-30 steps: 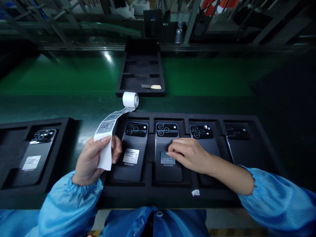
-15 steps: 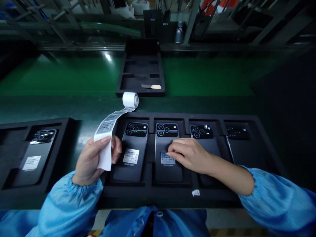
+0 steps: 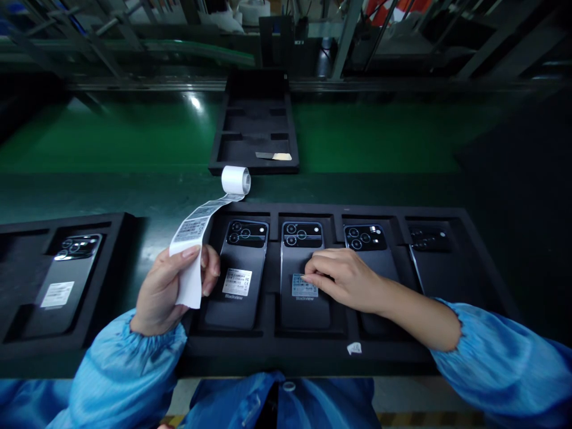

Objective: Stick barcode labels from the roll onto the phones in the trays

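A dark green desk (image 3: 402, 190) runs across the room in front of me, with a brighter green strip (image 3: 379, 131) along its far side. Beyond it, in dim light, stand metal frames (image 3: 346, 39), a white roll (image 3: 254, 12) and something red (image 3: 404, 7). A small black tray (image 3: 294, 128) sits on the green strip, holding 1 slim object (image 3: 273, 156), half dark and half pale. At the near edge lies a long black tray (image 3: 290, 353) with 4 dark phones, backs up, and a torn white scrap (image 3: 354, 348) on its rim. Another tray (image 3: 121, 241) at the left holds 1 phone (image 3: 62, 316) with a white label. The left hand (image 3: 172, 283) pinches a label strip (image 3: 193, 229) between thumb and fingers; it trails up to its label roll (image 3: 235, 180), just beyond the long tray. The right hand (image 3: 346, 280), fingers bent, has its tips at the label (image 3: 304, 287) on the 2nd phone (image 3: 304, 313) from the left; whether they grip or press it, I cannot tell. The 1st phone (image 3: 236, 313), beside it, also bears a label. Compared with 1 second ago, almost nothing differs: both hands, the strip, the roll and the phones keep their places.
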The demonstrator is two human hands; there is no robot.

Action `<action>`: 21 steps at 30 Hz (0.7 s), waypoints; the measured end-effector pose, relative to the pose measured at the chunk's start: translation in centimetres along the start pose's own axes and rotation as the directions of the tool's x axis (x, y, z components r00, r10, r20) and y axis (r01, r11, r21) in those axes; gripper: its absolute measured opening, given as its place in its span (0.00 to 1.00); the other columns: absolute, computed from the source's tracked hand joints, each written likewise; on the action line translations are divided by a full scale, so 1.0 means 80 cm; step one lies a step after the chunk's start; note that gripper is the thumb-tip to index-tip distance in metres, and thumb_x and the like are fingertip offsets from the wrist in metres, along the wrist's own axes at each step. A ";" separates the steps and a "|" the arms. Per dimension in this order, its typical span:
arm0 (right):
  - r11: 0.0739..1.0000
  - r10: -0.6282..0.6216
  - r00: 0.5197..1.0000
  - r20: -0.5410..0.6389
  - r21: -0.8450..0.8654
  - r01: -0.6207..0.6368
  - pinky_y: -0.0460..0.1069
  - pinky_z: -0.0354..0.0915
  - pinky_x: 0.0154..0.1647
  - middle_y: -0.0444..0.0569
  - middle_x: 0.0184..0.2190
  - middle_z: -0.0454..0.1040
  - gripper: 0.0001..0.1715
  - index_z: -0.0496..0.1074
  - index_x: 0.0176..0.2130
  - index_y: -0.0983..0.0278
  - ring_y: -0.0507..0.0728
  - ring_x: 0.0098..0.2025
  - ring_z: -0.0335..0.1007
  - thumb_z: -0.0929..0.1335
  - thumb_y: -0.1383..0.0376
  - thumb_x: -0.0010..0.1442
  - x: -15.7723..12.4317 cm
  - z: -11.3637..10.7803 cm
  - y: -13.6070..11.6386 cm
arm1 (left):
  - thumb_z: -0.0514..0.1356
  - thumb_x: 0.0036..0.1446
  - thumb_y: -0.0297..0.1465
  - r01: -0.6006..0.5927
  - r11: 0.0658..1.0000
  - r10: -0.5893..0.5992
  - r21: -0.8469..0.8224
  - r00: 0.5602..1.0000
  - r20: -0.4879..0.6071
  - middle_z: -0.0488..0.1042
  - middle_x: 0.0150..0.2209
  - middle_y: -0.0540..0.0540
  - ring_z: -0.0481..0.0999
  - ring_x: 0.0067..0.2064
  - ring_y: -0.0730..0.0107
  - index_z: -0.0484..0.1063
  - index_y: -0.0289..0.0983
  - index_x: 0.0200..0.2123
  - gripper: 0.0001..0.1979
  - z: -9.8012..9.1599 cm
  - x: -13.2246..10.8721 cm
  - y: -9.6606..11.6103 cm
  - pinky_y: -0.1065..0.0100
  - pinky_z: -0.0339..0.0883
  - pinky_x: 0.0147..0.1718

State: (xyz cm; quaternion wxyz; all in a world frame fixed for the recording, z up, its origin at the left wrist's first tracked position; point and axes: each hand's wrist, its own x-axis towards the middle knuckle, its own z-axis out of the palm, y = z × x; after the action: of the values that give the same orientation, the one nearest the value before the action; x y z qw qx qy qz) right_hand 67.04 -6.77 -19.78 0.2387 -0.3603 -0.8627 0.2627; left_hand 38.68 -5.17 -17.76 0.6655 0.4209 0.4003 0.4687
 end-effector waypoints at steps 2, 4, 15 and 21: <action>1.000 -0.001 1.000 -0.002 0.002 0.001 0.46 0.55 0.28 0.44 0.24 0.64 0.16 0.66 0.30 0.67 0.49 0.26 0.58 0.60 0.64 0.67 0.001 0.000 0.000 | 0.53 0.57 0.30 -0.001 1.000 0.001 0.000 1.000 0.000 0.68 0.23 0.45 0.63 0.17 0.73 0.65 0.33 0.24 0.10 0.000 0.000 0.000 0.73 0.56 0.16; 1.000 -0.004 1.000 -0.004 0.000 0.004 0.45 0.55 0.28 0.44 0.24 0.64 0.16 0.66 0.29 0.67 0.49 0.26 0.58 0.60 0.64 0.67 0.001 0.000 -0.001 | 0.53 0.57 0.30 -0.004 1.000 0.004 0.004 1.000 0.002 0.67 0.23 0.46 0.63 0.17 0.73 0.65 0.33 0.24 0.10 0.001 0.001 0.000 0.73 0.56 0.16; 0.999 -0.011 1.000 -0.004 -0.032 0.011 0.46 0.55 0.28 0.44 0.24 0.64 0.17 0.67 0.30 0.67 0.50 0.26 0.58 0.59 0.63 0.67 0.000 -0.001 0.000 | 0.53 0.57 0.30 0.000 1.000 0.000 0.008 1.000 -0.008 0.68 0.23 0.46 0.62 0.17 0.73 0.65 0.34 0.24 0.10 0.001 0.001 0.000 0.73 0.56 0.16; 0.999 -0.016 1.000 -0.009 -0.036 0.016 0.46 0.56 0.28 0.44 0.24 0.64 0.16 0.67 0.30 0.67 0.50 0.26 0.58 0.59 0.64 0.67 0.000 0.000 0.000 | 0.55 0.55 0.30 0.007 1.000 -0.007 0.002 1.000 -0.008 0.67 0.22 0.46 0.63 0.17 0.73 0.65 0.34 0.24 0.10 0.004 0.002 0.003 0.73 0.56 0.17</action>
State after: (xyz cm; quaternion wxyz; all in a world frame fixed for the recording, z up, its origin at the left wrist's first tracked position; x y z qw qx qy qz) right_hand 67.03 -6.75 -19.78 0.2383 -0.3588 -0.8691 0.2433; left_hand 38.96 -5.05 -17.44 0.6650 0.4184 0.4048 0.4678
